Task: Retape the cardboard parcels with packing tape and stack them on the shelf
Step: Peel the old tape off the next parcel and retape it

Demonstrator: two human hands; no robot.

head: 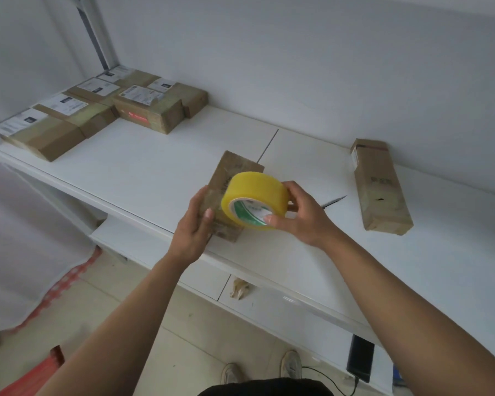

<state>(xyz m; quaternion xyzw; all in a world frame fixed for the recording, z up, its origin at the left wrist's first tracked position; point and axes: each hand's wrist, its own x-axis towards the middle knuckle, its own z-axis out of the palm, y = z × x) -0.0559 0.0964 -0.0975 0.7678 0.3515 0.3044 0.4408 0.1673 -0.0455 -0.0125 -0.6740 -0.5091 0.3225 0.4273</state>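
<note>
A small flat cardboard parcel [231, 175] lies near the front edge of the white shelf [143, 164]. My left hand [196, 221] grips its near left corner, thumb on top. Over the parcel's right half, my right hand [297, 212] holds a yellow roll of packing tape [255, 200], fingers wrapped round its rim. A long narrow parcel [379, 187] lies at the right by the wall. Several taped parcels with white labels [103, 110] sit grouped at the shelf's far left.
A thin dark blade-like tool [333, 202] lies on the shelf just behind my right hand. A lower shelf [272, 301] holds a crumpled scrap of tape [239, 287] and a black device [360, 357]. Red plastic items [57, 284] stand on the floor at left.
</note>
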